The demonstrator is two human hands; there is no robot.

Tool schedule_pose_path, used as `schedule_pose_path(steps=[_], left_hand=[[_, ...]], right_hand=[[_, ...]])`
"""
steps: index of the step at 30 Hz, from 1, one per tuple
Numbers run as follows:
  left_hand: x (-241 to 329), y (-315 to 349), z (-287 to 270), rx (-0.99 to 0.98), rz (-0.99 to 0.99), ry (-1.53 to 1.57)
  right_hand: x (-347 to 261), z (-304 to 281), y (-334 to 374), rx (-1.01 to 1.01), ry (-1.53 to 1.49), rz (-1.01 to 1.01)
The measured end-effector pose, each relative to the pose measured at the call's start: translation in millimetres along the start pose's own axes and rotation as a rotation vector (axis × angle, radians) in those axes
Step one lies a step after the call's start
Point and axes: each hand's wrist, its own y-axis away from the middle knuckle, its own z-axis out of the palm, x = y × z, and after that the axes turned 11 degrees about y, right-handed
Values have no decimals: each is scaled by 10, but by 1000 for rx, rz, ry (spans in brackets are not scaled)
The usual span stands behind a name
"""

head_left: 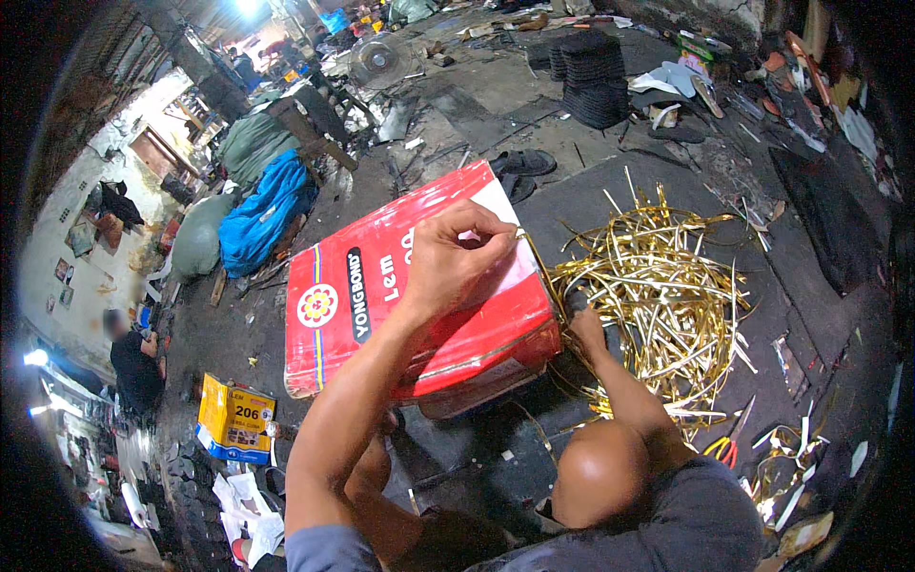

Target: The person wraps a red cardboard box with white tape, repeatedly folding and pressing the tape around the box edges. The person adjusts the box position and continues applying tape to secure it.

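The left hand (453, 250) reaches over the red box (467, 348), thumb and forefinger pinched on a thin gold strip (536, 265) at the box's right edge. Low beside that edge, the right hand (588, 332) is near a heap of gold strips (672, 296) on the floor (457, 114) (whether its fingers are closed, I cannot tell).

i see a dim room with a white glare from the far lamp (249, 6), sheen on the red box (467, 334), and edges bending into black
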Motion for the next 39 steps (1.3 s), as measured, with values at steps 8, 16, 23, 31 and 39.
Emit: schedule_pose_path(steps=[8,16,23,31,39], left_hand=[[91,89,26,28,41,-26],[114,-4,-68,-139,320,-195],[89,80,-121,-179,401,-242],[142,26,-43,-297,570,-570],[-13,-19,-45,-338,367,-277]], right_hand=[[-59,-184,370,-233,-166,420],[269,-367,391,-154,103,423],[348,-580,516,-104,21,282],[652,-809,493,-208,306,394],[1400,-1073,447,-673,-1474,862]])
